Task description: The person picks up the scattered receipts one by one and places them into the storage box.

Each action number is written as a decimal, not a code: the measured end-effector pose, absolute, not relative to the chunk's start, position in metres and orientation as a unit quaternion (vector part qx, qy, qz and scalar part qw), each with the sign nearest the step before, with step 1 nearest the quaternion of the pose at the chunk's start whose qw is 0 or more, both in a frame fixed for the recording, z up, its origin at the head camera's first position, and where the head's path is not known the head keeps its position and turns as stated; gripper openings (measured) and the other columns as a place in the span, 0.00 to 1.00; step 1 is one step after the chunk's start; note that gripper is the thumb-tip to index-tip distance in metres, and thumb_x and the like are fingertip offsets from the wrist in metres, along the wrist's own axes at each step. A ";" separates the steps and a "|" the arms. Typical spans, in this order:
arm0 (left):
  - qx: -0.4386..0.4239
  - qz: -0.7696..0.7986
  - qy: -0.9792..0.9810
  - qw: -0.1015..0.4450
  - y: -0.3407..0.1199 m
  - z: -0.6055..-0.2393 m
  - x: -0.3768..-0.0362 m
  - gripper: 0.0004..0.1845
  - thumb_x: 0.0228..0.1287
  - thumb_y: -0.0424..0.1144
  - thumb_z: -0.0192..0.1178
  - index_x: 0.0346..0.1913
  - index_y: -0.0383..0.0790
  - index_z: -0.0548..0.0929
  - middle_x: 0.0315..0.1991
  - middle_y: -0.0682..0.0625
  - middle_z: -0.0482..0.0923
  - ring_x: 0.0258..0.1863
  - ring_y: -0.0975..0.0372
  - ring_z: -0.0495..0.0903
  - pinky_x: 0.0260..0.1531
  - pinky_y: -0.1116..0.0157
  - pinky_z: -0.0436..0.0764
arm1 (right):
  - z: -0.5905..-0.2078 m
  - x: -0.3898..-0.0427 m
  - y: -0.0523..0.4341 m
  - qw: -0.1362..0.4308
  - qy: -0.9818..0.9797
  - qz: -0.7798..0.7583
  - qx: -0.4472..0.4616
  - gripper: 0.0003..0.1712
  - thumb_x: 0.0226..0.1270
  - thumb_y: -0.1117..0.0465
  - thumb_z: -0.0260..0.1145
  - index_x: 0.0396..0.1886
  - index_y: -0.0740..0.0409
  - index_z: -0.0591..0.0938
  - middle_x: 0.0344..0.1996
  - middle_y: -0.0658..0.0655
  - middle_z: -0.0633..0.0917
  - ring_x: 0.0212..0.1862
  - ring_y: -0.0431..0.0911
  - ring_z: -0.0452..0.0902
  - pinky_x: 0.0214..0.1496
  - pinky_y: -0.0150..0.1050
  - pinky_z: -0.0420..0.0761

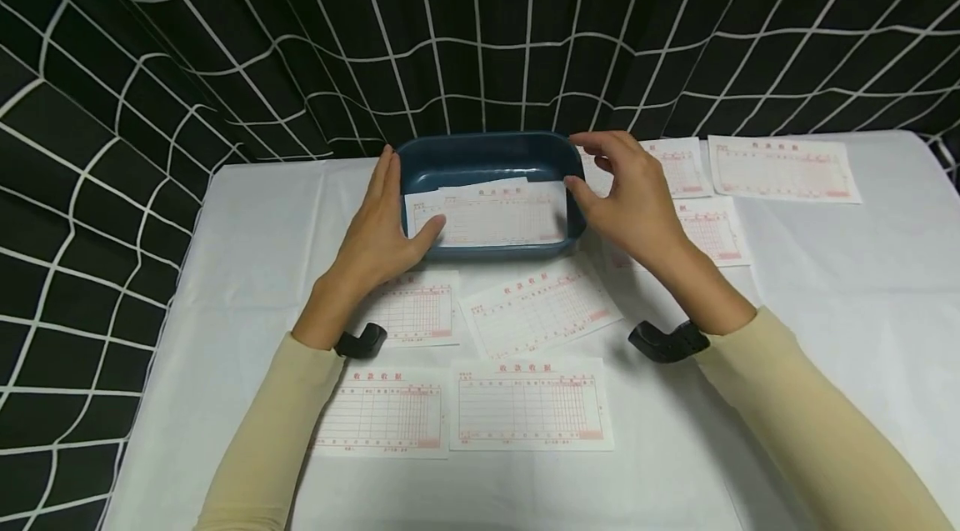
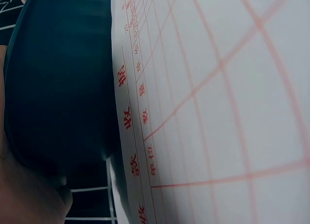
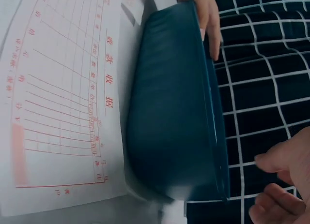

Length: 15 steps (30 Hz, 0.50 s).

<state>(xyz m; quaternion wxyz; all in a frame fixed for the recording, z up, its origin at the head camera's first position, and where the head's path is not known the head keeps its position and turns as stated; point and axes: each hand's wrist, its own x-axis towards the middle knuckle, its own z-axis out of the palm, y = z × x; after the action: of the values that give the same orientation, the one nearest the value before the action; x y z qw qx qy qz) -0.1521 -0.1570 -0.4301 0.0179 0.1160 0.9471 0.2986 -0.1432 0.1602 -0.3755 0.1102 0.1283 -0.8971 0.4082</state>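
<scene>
Flanking blue tray (image 1: 487,156), both hands, seemingly touching, receipts (image 1: 491,214) inside

We're only seeing one readable thing here: red Chinese headings, 收款收据, printed across the top of the receipt forms (image 1: 532,403) lying on the tabletop (image 1: 825,306) and the one in the blue tray (image 1: 487,149). The small print's looking too blurry for us.

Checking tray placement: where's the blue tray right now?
In the head view the blue tray sits at the back middle of the white table, against the checked curtain, between the left hand and the right hand, with forms inside.
</scene>
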 end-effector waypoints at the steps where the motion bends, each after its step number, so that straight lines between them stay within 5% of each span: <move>1: 0.114 0.298 0.948 0.017 -0.157 -0.430 -0.152 0.57 0.70 0.59 0.62 0.86 0.35 0.40 0.89 0.46 0.32 0.89 0.52 0.40 0.85 0.46 0.55 | -0.375 -0.141 0.161 0.123 -0.895 0.407 0.133 0.24 0.68 0.71 0.71 0.63 0.67 0.82 0.60 0.67 0.83 0.63 0.61 0.82 0.71 0.56 0.80; 7: 0.115 0.294 0.949 0.014 -0.157 -0.429 -0.152 0.56 0.70 0.58 0.62 0.86 0.35 0.41 0.89 0.45 0.35 0.89 0.50 0.44 0.84 0.45 0.57 | -0.379 -0.124 0.168 0.156 -0.883 0.417 0.151 0.22 0.67 0.70 0.72 0.61 0.63 0.85 0.58 0.63 0.85 0.60 0.57 0.82 0.67 0.52 0.80; 15: 0.119 0.290 0.949 0.012 -0.155 -0.428 -0.152 0.56 0.71 0.57 0.61 0.86 0.34 0.42 0.89 0.44 0.36 0.89 0.50 0.45 0.84 0.45 0.57 | -0.388 -0.102 0.176 0.162 -0.884 0.403 0.174 0.22 0.66 0.67 0.75 0.60 0.61 0.86 0.57 0.58 0.87 0.59 0.53 0.83 0.64 0.33 0.75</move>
<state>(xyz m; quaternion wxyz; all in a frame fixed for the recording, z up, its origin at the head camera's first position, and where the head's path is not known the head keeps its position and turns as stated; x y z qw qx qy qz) -0.1522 -0.1552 -0.4285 0.0117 0.1193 0.9494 0.2903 -0.1020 0.1760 -0.3878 0.1620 0.1742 -0.8839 0.4027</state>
